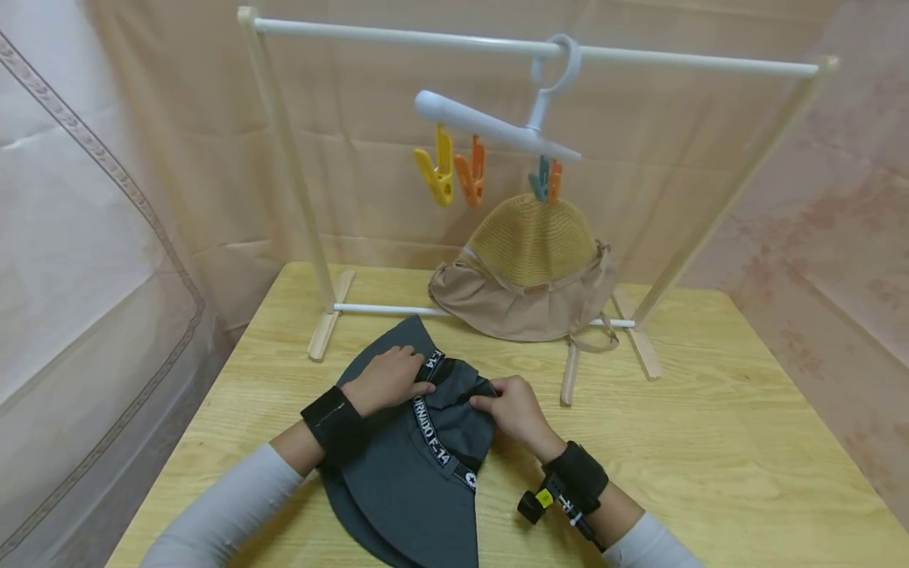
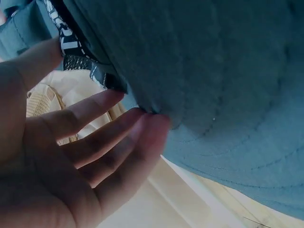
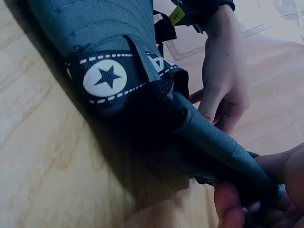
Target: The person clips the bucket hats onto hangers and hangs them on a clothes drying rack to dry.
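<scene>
A dark grey-blue wide-brimmed sun hat (image 1: 419, 473) lies folded on the table, its black band (image 1: 435, 434) lettered in white. My left hand (image 1: 387, 379) holds it at the far end of the band, thumb across the band. In the left wrist view the fingertips (image 2: 159, 121) meet the stitched brim. My right hand (image 1: 521, 406) pinches the crown (image 1: 461, 394) near its top, thumb above the cloth. Up close in the right wrist view, the band shows a white disc with a star (image 3: 105, 78), and the right fingers (image 3: 230, 209) curl at the crown's edge.
Behind the hat stands a rack (image 1: 398, 33) with a white rod. From it hangs a tilted white hanger (image 1: 483, 122) with a yellow clip (image 1: 442, 170), an orange clip (image 1: 473, 173) and a teal clip (image 1: 540, 180). A straw hat (image 1: 533, 244) with beige brim hangs clipped there.
</scene>
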Demonstrator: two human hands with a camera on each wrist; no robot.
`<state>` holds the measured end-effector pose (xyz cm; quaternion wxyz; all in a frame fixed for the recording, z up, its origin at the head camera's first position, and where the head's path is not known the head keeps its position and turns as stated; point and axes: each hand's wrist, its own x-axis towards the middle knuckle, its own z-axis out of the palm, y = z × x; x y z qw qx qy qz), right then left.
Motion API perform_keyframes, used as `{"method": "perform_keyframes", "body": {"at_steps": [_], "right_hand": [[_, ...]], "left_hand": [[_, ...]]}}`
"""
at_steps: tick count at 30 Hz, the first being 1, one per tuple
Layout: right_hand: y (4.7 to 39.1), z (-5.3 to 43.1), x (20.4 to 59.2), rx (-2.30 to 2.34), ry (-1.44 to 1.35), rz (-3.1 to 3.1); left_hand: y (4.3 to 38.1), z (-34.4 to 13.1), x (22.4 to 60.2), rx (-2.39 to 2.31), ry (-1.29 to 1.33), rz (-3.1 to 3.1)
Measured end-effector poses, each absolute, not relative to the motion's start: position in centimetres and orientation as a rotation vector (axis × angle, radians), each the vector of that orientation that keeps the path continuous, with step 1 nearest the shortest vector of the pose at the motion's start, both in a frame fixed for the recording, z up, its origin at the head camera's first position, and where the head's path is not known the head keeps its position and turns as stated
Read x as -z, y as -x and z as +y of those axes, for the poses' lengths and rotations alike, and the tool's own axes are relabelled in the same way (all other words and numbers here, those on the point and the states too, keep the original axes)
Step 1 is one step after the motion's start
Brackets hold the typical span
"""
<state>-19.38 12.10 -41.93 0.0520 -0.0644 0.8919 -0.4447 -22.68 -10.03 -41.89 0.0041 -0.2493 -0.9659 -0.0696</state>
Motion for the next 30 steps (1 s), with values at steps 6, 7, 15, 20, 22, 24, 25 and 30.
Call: {"method": "perform_keyframes", "body": {"at_steps": [6,7,15,20,22,24,25,30], "right_hand": [[19.2,12.2,41.1,1.344,0.227,2.733],[19.2,12.2,41.0,1.341,0.241,2.736],[19.4,12.4,39.8,1.319,0.390,2.790],[19.6,12.5,39.4,1.285,0.478,2.851],[19.7,12.5,39.2,1.266,0.506,2.887],[19.7,12.6,38.9,1.251,0.537,2.915],[19.7,12.6,38.8,1.246,0.552,2.925],[19.7,12.8,38.3,1.224,0.653,2.951]], "left_hand": [[22.9,-9.6,42.2,0.258,0.761,-2.979],[22.9,-9.5,42.2,0.275,0.758,-2.971],[23.4,-8.9,41.9,0.412,0.763,-2.893],[23.9,-8.8,41.8,0.530,0.775,-2.838],[24.1,-8.8,41.8,0.574,0.792,-2.824],[24.3,-8.8,41.7,0.630,0.816,-2.796],[24.4,-8.8,41.7,0.659,0.827,-2.775],[25.1,-9.0,41.5,0.791,0.933,-2.645]]}}
